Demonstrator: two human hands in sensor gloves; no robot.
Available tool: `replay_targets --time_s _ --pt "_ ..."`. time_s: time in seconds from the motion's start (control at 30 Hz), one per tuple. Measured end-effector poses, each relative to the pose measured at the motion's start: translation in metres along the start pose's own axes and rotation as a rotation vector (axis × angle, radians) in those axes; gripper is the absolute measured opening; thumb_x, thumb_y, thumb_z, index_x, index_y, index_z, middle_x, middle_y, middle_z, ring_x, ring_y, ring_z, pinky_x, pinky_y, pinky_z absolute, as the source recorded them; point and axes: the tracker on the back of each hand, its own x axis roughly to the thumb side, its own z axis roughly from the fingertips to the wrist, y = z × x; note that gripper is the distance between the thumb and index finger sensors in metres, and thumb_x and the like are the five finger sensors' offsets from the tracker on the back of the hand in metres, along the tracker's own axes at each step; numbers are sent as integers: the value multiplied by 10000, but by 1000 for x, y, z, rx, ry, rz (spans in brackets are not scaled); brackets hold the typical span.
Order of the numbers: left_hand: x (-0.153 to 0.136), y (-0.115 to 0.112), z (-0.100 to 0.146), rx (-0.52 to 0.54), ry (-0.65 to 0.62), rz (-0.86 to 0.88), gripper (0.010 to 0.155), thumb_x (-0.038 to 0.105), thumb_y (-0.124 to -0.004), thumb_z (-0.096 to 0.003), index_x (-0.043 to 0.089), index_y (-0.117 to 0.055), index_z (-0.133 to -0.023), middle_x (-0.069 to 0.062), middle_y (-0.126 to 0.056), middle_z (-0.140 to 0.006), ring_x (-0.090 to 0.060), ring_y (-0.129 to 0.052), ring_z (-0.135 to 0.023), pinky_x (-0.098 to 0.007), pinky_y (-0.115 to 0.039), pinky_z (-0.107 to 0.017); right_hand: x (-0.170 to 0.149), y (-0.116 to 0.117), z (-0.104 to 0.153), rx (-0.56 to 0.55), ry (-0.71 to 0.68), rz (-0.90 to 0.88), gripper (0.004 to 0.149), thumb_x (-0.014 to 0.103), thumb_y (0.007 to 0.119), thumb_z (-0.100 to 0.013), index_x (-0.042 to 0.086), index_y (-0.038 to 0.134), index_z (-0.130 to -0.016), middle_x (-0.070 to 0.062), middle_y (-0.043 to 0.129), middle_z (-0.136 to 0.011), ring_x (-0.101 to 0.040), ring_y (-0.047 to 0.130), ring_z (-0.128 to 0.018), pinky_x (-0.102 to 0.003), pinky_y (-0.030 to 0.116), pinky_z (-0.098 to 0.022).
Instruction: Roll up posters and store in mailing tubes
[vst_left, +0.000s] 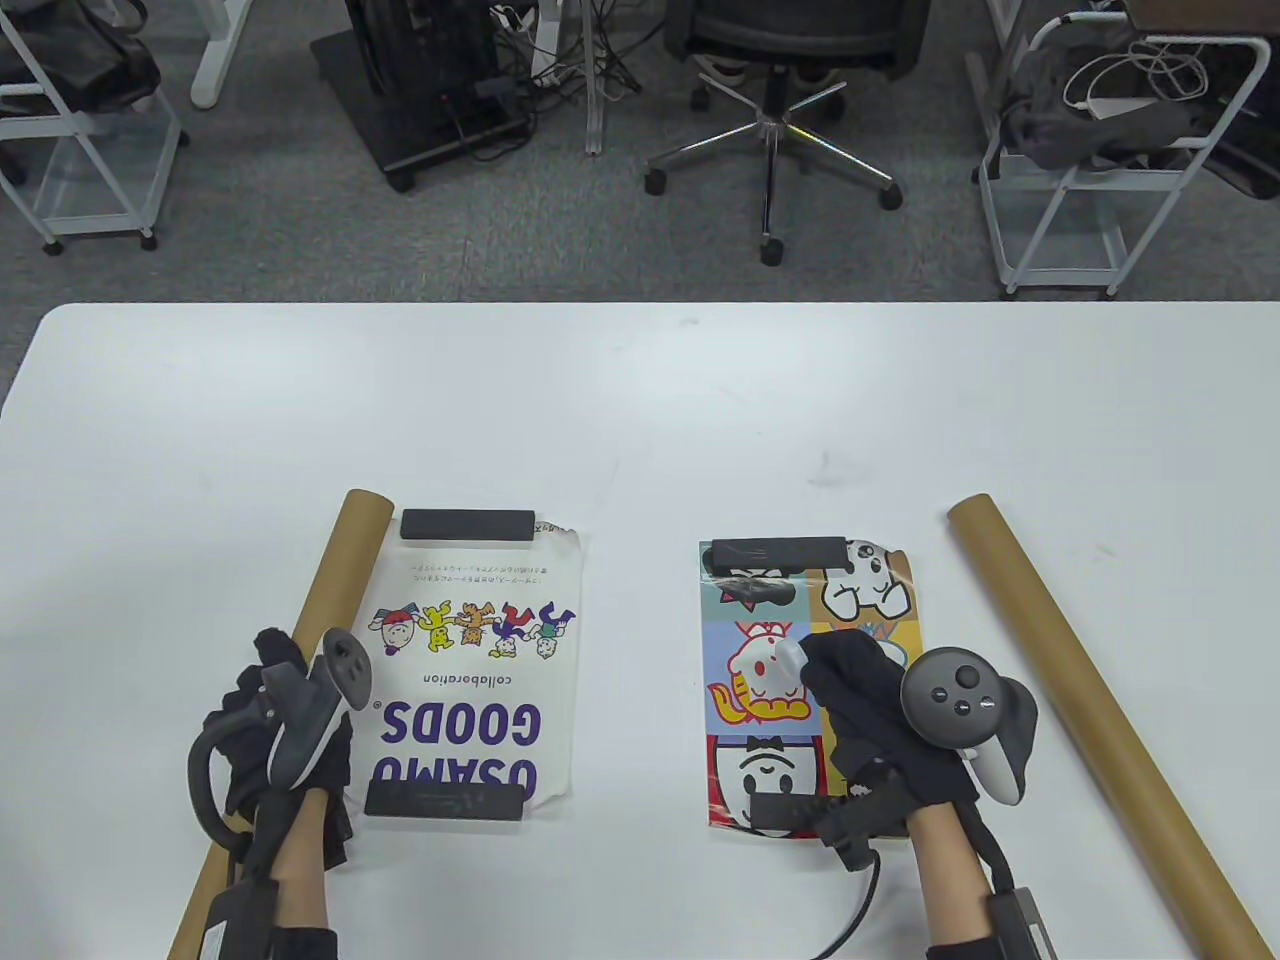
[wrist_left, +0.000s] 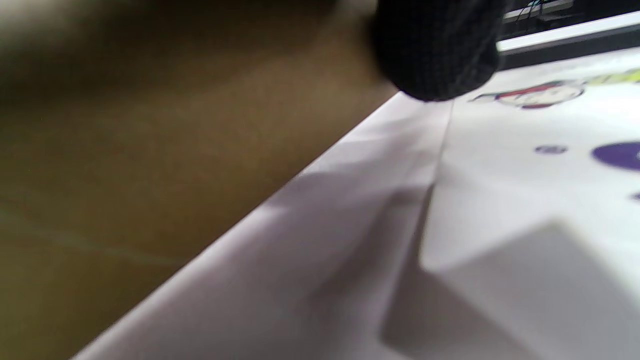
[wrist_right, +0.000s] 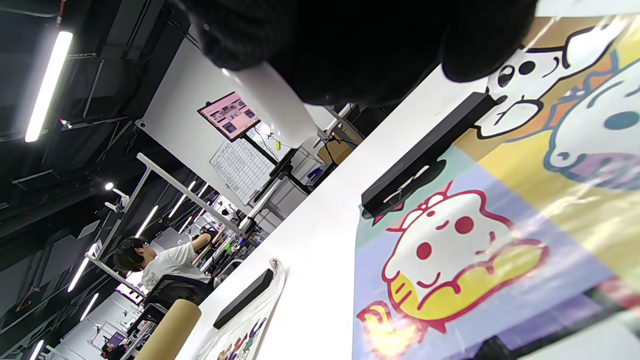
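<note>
Although both posters are laid out, I judge the task barely begun: neither is rolled and neither tube holds anything that I can see.

Nearest me, my left hand (vst_left: 285, 720) sits over the left mailing tube (vst_left: 330, 590), which runs diagonally up the counter (vst_left: 640, 400) from the bottom edge. Its fingers look curled down toward the cardboard, but the tracker hides them, so I cannot tell whether they grip the tube or only rest on it. In the left wrist view one gloved fingertip (wrist_left: 440, 50) hangs by the tube's brown side.

My right hand (vst_left: 870, 720) lies on the colourful cartoon poster (vst_left: 765, 680), with the fingers spread loosely on the paper, holding nothing.

Just beside the left tube lies the white poster (vst_left: 470, 650), printed with purple lettering and small cartoon figures. It is flat, pinned by a black bar at its near edge (vst_left: 445, 800) and another black bar at its far edge (vst_left: 467, 524). The cartoon poster is also flat, with a bar near my wrist (vst_left: 785, 808) and a far bar (vst_left: 775, 552) across its top.

The right mailing tube (vst_left: 1090, 700) lies diagonally to the right of that poster, apart from it and untouched.

Still to do, in my judgement: lift the weights, roll each sheet, and slide each into a tube.

Beyond the counter stand an office chair (vst_left: 775, 60) and wire carts (vst_left: 1090, 170) on grey carpet.
</note>
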Motion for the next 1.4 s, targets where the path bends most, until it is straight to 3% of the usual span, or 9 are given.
replay_targets --time_s 0.53,0.63,0.83,1.0,1.2,1.4 --pt "-2 -12 -9 -41 33 0 891 489 -710 -493 62 -356 -1191 -169 -691 -1148 -371 -856 -945 -615 -682 -765 0 1 -1 10 14 6 385 243 643 -517 130 712 -879 -167 772 -897 -439 788 -746 -723 562 -662" --pt "3 -2 -3 -6 0 19 923 499 -703 -492 53 -306 -1196 -259 -570 -1198 -460 -753 -1020 -664 -619 -774 0 2 -1 12 18 10 386 245 645 -517 129 712 -879 -167 774 -897 -441 788 -745 -722 562 -663" --pt "24 29 21 151 -138 28 925 516 -687 -487 64 -300 -1196 -254 -532 -1215 -478 -705 -1056 -664 -600 -786 1 6 -2 9 32 8 385 252 649 -518 134 713 -879 -165 776 -895 -438 791 -743 -720 566 -661" --pt "32 41 35 178 -194 34 926 521 -684 -485 61 -308 -1195 -261 -528 -1215 -483 -699 -1060 -664 -600 -785 12 13 -9 15 59 97 386 254 655 -519 133 714 -880 -168 774 -898 -442 789 -747 -720 563 -661" --pt "32 46 41 193 -220 58 924 524 -679 -483 58 -317 -1194 -258 -532 -1214 -481 -701 -1060 -662 -602 -785 40 37 -24 55 64 301 385 261 663 -518 141 718 -880 -163 781 -895 -436 796 -742 -710 569 -667" --pt "32 50 45 211 -232 64 922 525 -677 -482 60 -321 -1194 -253 -538 -1213 -481 -704 -1058 -661 -604 -784 72 81 -42 129 25 565 385 270 666 -515 153 719 -878 -152 784 -894 -425 802 -742 -702 576 -672"
